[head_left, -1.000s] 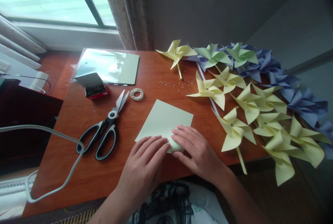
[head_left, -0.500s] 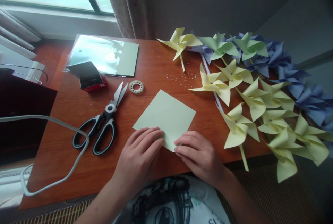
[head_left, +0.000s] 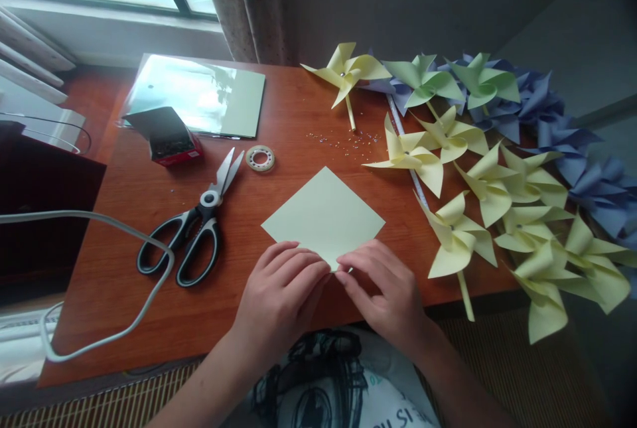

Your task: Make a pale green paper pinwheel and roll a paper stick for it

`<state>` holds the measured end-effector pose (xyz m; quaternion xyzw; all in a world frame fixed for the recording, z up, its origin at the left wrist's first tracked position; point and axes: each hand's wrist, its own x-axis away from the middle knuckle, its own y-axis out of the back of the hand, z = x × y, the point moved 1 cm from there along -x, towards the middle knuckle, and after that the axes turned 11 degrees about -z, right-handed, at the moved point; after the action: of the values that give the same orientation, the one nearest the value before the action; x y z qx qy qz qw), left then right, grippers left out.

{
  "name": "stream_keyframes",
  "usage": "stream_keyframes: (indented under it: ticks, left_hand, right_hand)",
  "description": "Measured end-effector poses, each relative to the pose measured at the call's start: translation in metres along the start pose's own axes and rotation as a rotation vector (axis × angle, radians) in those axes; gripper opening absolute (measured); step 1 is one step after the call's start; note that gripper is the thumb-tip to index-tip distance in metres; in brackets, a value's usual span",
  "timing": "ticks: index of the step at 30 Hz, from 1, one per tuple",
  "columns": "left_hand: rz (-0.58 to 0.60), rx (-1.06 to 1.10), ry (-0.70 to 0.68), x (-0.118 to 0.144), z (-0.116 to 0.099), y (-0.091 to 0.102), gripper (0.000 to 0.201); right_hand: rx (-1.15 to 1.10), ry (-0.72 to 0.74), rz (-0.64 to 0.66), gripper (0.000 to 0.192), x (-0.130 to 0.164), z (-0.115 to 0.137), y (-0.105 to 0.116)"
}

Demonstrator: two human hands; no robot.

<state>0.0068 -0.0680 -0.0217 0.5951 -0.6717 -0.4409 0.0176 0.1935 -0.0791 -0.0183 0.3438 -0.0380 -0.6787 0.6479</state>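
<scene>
**Both hands at the near corner of the square**

Across the table (head_left: pixel 149 308), which fills the middle of the frame, we see pinwheels (head_left: pixel 497 182) heaped at the right, scissors (head_left: pixel 192 235) left of centre, and a tape roll (head_left: pixel 261 158) above them. The paper (head_left: pixel 323 215) lies flat at centre, turned like a diamond.

To do this well, we judge the corner should be held flat and the edges matched squarely before any crease.

Our left hand (head_left: pixel 281 295) rests loosely curled, its fingertips (head_left: pixel 318 269) on the paper's near corner. Our right hand (head_left: pixel 388 292) pinches that same corner.
</scene>
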Motion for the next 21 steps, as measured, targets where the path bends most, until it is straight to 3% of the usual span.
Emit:
stream_keyframes:
  ticks: [4,13,21]
  left_hand:
    - [0.014,0.022,0.024,-0.0022,-0.0001,-0.0009,0.014]
    - [0.039,0.021,0.036,-0.0012,-0.0006,-0.0013,0.012]
    - [0.032,0.025,0.049,-0.0005,0.0005,-0.0032,0.012]
  right_hand:
    - [0.064,0.122,0.002,0.022,0.0043,-0.0025,0.001]
    - [0.122,0.206,-0.013,0.03,0.0075,-0.0034,0.005]
    - [0.114,0.158,0.005,0.023,0.0045,-0.0017,0.0038]
